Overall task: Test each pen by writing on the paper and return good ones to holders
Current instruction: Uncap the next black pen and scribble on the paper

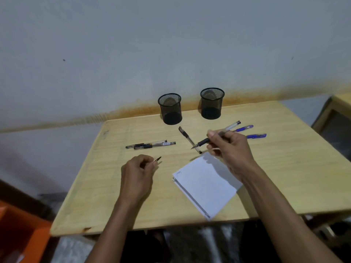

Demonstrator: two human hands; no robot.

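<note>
The right hand (pixel 228 147) pinches an uncapped pen (pixel 214 136) to write; left hand (pixel 138 171) fingers pinch its cap (pixel 158 159).

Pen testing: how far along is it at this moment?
Early. The paper carries one small scribble near a corner, and both mesh holders look empty. The right hand holds an uncapped black pen; the left hand pinches what looks like its cap. Five more pens lie on the table.
</note>
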